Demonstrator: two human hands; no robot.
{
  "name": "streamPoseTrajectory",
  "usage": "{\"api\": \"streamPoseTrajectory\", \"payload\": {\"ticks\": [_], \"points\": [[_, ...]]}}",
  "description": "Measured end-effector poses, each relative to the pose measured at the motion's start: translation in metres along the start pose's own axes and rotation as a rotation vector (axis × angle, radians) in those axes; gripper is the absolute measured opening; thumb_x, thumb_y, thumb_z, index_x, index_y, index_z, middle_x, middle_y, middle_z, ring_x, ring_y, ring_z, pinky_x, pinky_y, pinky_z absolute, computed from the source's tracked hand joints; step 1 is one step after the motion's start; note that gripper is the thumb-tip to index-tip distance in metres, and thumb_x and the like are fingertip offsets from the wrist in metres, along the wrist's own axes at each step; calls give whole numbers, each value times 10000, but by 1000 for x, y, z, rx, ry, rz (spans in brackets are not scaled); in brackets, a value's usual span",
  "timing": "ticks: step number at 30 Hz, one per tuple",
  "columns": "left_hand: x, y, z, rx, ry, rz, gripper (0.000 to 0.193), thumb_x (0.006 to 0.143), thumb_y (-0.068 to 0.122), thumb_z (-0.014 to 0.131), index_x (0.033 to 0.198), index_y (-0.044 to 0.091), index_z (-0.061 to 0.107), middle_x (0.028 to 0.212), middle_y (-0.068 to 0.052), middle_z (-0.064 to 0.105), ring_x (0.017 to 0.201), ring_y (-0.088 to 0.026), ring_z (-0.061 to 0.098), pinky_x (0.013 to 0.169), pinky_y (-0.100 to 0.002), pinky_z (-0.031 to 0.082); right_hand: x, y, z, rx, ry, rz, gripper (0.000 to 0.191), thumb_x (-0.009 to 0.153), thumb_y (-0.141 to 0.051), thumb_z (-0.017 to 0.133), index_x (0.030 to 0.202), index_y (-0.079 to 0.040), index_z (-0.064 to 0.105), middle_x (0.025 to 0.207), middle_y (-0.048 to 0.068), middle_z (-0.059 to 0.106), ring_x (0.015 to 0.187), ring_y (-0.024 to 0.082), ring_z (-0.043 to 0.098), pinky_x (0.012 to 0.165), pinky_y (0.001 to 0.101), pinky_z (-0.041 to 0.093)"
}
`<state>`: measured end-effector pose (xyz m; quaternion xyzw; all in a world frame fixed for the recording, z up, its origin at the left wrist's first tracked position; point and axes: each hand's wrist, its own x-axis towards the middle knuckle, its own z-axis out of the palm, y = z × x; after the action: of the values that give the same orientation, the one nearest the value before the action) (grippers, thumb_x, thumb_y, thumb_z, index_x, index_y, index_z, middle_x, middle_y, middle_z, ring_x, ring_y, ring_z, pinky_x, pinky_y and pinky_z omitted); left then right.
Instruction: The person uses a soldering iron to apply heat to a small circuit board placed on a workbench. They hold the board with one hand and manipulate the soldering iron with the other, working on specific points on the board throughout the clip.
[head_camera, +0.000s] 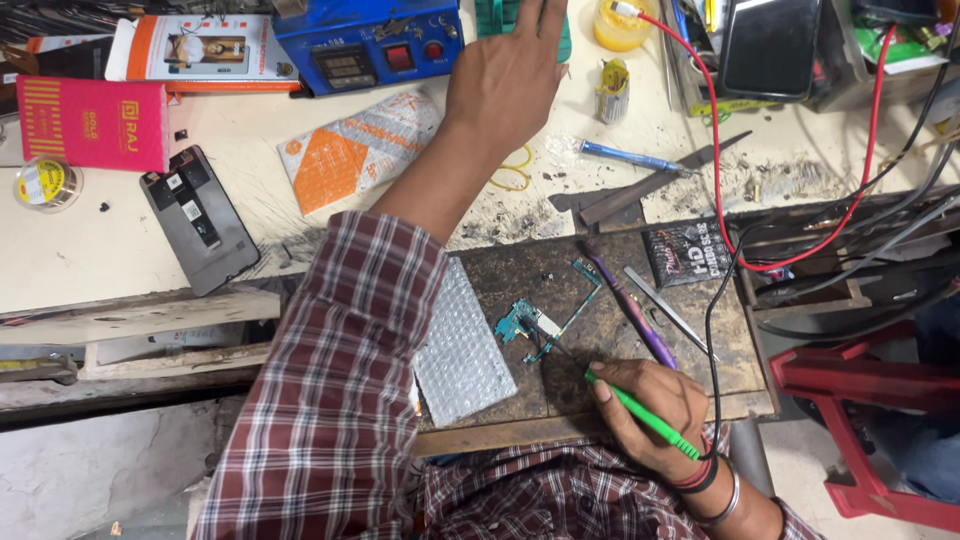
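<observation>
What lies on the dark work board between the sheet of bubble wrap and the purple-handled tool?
In the head view, the small blue-green circuit board lies between the bubble wrap sheet and the purple-handled tool, with the green-handled tool's tip resting on it.

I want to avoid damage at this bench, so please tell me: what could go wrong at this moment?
1. The right hand holds a green-handled tool with its tip on the small circuit board, which seems to lie loose; it may slide.
2. The left hand reaches far away toward the blue box, so nothing steadies the board.
3. The black cable passes close by the right wrist and might snag.
</observation>
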<state>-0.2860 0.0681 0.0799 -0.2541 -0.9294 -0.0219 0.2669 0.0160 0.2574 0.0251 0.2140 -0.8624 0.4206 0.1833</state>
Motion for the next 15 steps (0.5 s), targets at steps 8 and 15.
{"api": "streamPoseTrajectory", "payload": {"ticks": [8,15], "points": [[21,-10,39,143,-47,-42,486,1005,416,654,1222,-2,534,1051,-163,669,650,-243,720,524,-366,564,-1,3,1,38,-10,11,72,865,-57,729,911,-14,695,895,115,773,758,207,781,662,290,606],[17,-8,35,153,23,-67,544,905,416,693,1208,-8,535,1058,-166,674,620,-240,735,481,-334,567,-2,3,1,36,-3,1,98,862,-54,732,944,-8,705,874,116,765,738,209,773,653,296,600]]}}
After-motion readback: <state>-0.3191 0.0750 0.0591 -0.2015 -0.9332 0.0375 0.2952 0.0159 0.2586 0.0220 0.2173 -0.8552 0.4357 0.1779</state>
